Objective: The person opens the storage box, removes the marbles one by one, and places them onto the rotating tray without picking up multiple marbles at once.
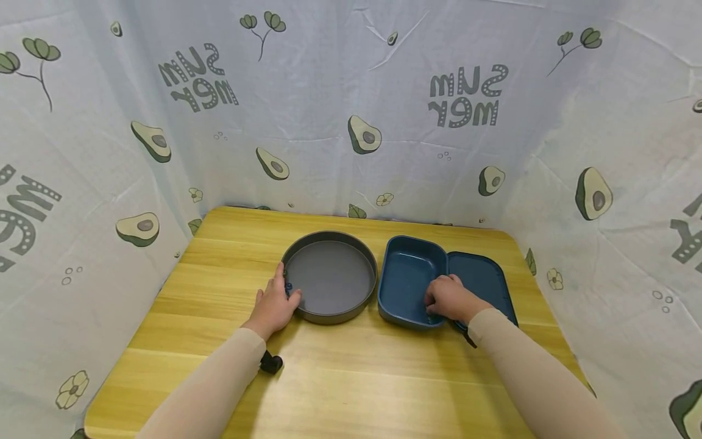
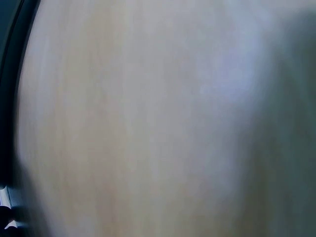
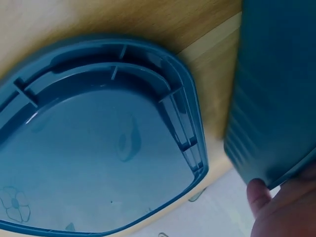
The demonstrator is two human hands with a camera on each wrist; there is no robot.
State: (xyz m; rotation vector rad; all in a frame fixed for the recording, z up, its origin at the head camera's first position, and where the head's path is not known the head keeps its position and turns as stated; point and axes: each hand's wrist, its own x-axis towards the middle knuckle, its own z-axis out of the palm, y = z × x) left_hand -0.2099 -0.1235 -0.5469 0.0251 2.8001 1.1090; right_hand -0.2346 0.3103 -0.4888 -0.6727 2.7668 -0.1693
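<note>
My left hand [image 1: 272, 310] rests at the left rim of a round grey pan [image 1: 331, 277], index finger and thumb spread apart over its edge. Just inside the rim between them shows a small blue thing [image 1: 288, 286]. Over the right wall of a blue rectangular container [image 1: 406, 274], my right hand [image 1: 452, 299] bends with curled fingers reaching inside. In the right wrist view a digit [image 3: 258, 195] touches the container's outer side near the rim. The fingertips inside are mostly hidden, so I cannot tell whether they pinch anything. A blue lid [image 3: 89, 148] lies inner side up beside the container.
Everything stands on a wooden table [image 1: 351, 378]. A white curtain printed with avocados [image 1: 364, 134] surrounds its back and sides. A black piece [image 1: 271, 363] shows beside the left wrist. The left wrist view shows mostly blurred table, with a dark edge at its left.
</note>
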